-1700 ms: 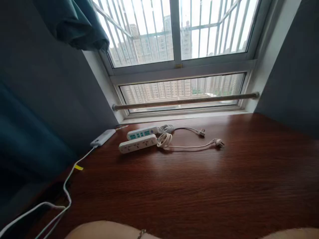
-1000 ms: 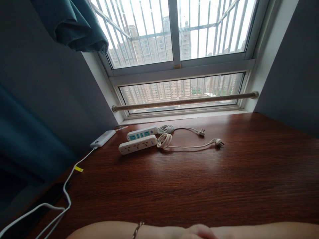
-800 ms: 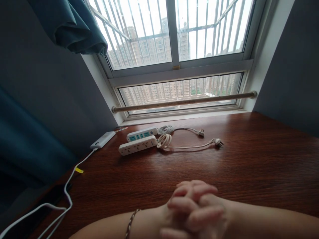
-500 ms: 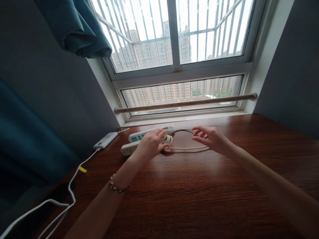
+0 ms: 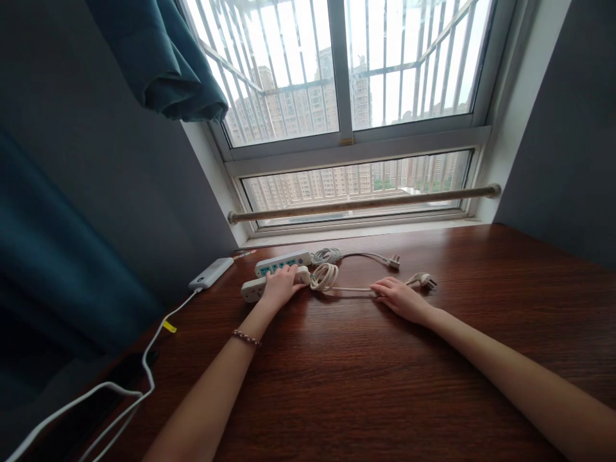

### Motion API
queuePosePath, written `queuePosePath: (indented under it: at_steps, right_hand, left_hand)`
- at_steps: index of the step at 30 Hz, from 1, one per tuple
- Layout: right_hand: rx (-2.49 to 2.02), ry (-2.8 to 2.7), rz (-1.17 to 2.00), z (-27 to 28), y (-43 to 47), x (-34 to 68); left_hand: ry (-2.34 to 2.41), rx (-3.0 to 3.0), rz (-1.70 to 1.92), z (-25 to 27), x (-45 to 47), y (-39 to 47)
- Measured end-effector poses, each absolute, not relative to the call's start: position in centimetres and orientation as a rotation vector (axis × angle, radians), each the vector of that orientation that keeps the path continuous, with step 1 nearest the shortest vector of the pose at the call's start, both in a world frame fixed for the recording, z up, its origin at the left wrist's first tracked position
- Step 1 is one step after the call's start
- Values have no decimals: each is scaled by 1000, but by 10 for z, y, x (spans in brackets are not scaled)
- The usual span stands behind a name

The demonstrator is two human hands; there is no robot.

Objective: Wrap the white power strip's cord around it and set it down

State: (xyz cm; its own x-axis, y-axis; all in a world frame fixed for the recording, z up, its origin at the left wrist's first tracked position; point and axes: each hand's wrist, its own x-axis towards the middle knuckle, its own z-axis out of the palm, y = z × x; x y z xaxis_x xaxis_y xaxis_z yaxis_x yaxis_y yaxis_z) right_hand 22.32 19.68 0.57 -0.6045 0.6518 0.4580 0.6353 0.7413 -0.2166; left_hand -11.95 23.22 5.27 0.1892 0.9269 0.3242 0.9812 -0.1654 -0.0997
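- On the dark wooden desk (image 5: 366, 385), seen from the head camera, both bare arms stretched forward toward the window.
- Left hand (image 5: 279, 290) lay on top of the nearer white power strip (image 5: 253, 290), fingers curved over its right half; whether that grip was truly closed around it could not be told.
- Right hand (image 5: 402, 299) rested on the desk with its fingers touching the strip's white cord (image 5: 351, 289); the grip looked loose, and whether it pinched the cord could not be told.
- The cord ran from a small coil (image 5: 325, 276) just beside the strip's right end out to a plug (image 5: 423, 280) lying just past the right fingertips.
- Behind it, close and parallel, lay a second strip with teal sockets (image 5: 283, 262), its own grey cord bundle (image 5: 327, 255) and plug (image 5: 393, 261) to the right.
- A beaded bracelet (image 5: 246, 338) sat on the left wrist.
- Left of the strips, a white power bank (image 5: 210, 273) sat near the wall, its cable (image 5: 144, 372) with a yellow tag (image 5: 169, 326) trailing toward the desk's near left edge.
- A wooden rod (image 5: 366, 203) crossed the window base, and a teal curtain (image 5: 168, 58) hung at upper left.
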Motion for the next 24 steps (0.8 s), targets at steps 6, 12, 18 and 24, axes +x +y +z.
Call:
queuePosePath:
  at_steps: [6,12,18,24]
  right_hand:
    - [-1169,-2385,-66,5,205,234]
    - [-1309,-2442,-300,20,203,243]
    - [-1297,-2270,-781,84,181,246]
    - [-1468,-1825,-712,142,159,269]
  left_hand:
    - [-1811,-2125,-334,46,-124,238]
    - [-1777,-2126,-359,46,-126,237]
    - [-1675,-2181,-491,73,-114,230]
    - [-1874,-2826,-1022,107,-78,206]
